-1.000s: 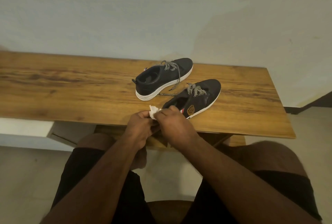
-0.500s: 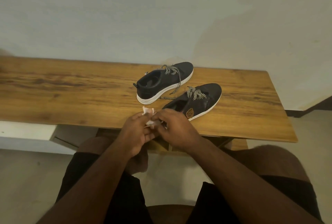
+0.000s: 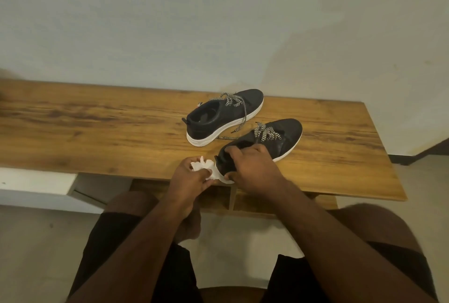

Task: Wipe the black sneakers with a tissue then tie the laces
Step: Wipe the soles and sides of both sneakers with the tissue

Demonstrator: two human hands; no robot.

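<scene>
At the table's near edge, right hand clasps the nearer sneaker's heel (left hand's grip pinches tissue).

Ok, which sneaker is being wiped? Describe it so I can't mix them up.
On the wooden table stand two black sneakers. It is the near sneaker, by the front edge. The right hand grips its heel and the left hand holds the tissue beside it; the far sneaker is untouched.

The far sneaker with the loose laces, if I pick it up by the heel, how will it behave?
The far sneaker will probably lift as one fairly stiff piece, since its thick white sole looks rigid. Its untied laces trail onto the table, so they would likely dangle and drag. It sits flat on a broad sole, so it seems unlikely to tip or roll.
</scene>
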